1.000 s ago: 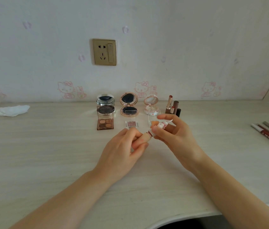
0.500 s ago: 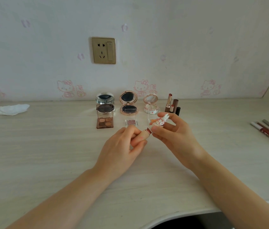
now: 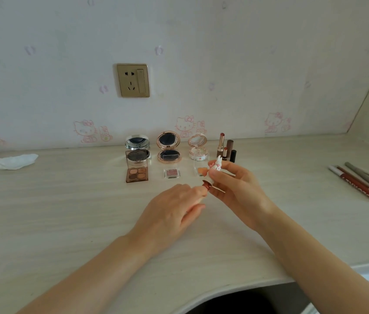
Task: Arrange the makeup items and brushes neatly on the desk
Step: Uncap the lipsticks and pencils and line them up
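Pale desk (image 3: pixel 65 211), rabbit-topped lipstick (image 3: pixel 215 171) in right hand's (image 3: pixel 235 189) grip

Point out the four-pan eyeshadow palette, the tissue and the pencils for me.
Palette (image 3: pixel 137 174), head view: on the shadow pans.
Tissue (image 3: pixel 15 161), head view: middle of the crumpled sheet.
Pencils (image 3: pixel 360 185), head view: on the red pencil's barrel.

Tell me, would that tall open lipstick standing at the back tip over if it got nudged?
Probably. The tall open lipstick is slim and upright on a narrow base, so a nudge would likely topple it, perhaps into the shorter tubes beside it. Its round body would probably roll on the smooth desk.
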Available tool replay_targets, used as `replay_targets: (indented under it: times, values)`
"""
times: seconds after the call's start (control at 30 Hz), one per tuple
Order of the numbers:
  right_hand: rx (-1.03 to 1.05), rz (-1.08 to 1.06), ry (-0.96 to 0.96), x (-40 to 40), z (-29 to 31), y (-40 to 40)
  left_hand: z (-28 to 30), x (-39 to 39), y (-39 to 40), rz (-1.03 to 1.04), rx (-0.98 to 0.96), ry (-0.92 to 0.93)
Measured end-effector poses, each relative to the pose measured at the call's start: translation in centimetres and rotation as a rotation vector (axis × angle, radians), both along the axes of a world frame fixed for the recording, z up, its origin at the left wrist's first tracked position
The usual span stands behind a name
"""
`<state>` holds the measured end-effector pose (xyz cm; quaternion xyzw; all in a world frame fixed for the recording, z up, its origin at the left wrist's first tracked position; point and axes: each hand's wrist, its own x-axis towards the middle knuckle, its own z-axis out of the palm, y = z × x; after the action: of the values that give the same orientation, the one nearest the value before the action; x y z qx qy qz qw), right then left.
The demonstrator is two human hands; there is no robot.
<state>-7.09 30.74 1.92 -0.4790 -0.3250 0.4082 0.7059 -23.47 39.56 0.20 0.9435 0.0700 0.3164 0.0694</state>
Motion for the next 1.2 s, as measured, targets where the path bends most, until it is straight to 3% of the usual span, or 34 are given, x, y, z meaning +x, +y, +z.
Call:
replay_targets:
  times: [0.23,0.57,1.2]
  values:
    - [-0.053,-0.03,-0.034,3.9,0.4,-2.0,0.1,3.0,-1.9,-0.117,-0.023,0.192]
    - [-0.218,-0.043,-0.121,9.4,0.5,-1.3,0.1,9.2,-3.4,-0.09,-0.076,0.22]
    - [-0.382,-0.177,-0.395,9.9,-0.5,4.0,-1.7,9.9,-0.7,-0.003,-0.19,0.283]
